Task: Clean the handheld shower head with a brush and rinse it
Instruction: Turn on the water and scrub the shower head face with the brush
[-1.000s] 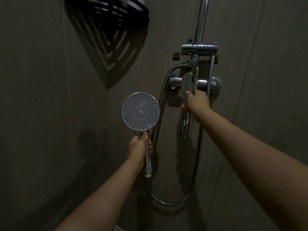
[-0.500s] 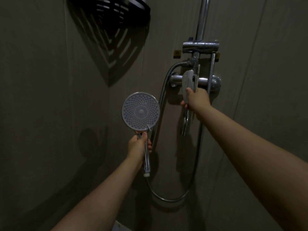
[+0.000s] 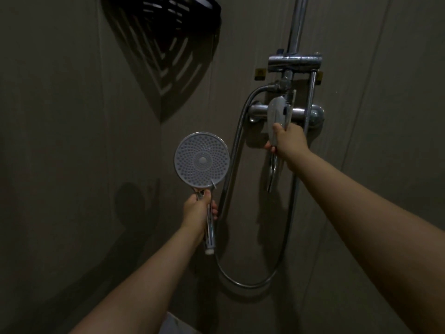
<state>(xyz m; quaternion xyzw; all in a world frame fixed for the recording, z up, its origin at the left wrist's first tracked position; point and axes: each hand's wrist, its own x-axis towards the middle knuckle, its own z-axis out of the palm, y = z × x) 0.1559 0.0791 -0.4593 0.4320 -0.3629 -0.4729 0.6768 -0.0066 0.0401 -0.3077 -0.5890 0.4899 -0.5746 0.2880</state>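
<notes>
Shower head (image 3: pixel 201 162) held upright in the left part of the stall, round spray face with its rings of pale nozzles turned toward the camera, chrome handle pointing down. Left hand (image 3: pixel 198 210) wrapped round that handle just under the disc, thumb up near the neck, fingertips curling round the far side. Metal hose (image 3: pixel 245 283) leaving the handle's lower end, looping low against the wall and rising again on the left of the fittings to the connector under the rail bracket. Right hand (image 3: pixel 287 144) closed round the lower end of the chrome mixer lever (image 3: pixel 277 116), thumb laid along its front, fingers curled behind; lever tilted upward from the horizontal mixer body (image 3: pixel 298 113). Spout (image 3: pixel 272 174) hanging below the right hand. No water visible at the nozzles or the spout. Riser rail (image 3: pixel 297 22) running up out of view, a chrome bracket (image 3: pixel 295 61) across it. Black slotted corner shelf (image 3: pixel 183 6) at the top left, seen from beneath, casting a striped shadow down the tiled wall (image 3: pixel 72 141); contents of the shelf not visible from this angle.

Against the frame of a second ago: lever raised more, its top now higher above the mixer body, right hand lifted with it. Shower head and left hand much where they were, grip unchanged. Hose loop in the same low sweep.
</notes>
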